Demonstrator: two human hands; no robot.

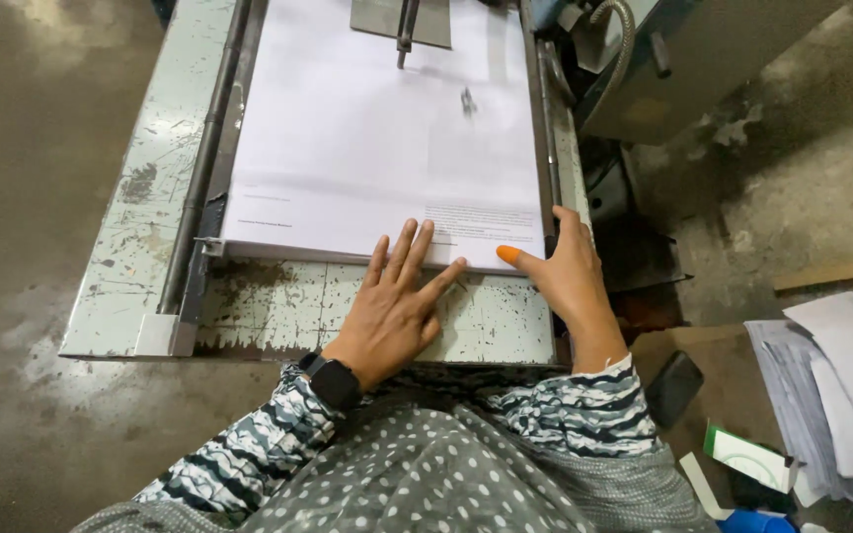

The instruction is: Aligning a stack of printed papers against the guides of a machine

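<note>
Nearest the camera are patterned black-and-white sleeves and a grey polka-dotted cloth, with a black wristband on the left wrist. The left hand (394, 308) lies flat and open on the worn, pale green metal tabletop (278, 301), whose paint is chipped and scratched; its spread fingertips rest on the near edge of the thick rectangular stack of white paper sheets (377, 138), and its grip holds nothing. The right hand (567, 276) is also open, pressed against the stack's near right corner, its thumb, capped with an orange rubber tip, lying on the top sheet and its fingers along the right side. The stack is smooth and square-edged, with faint print near its front. Left of the stack runs a dark metal rail (199, 158). At the stack's far end, a flat grey metal plate (402, 20) hangs over the paper. Right of the stack, on the floor, lies a loose pile of white papers (831, 385).
</note>
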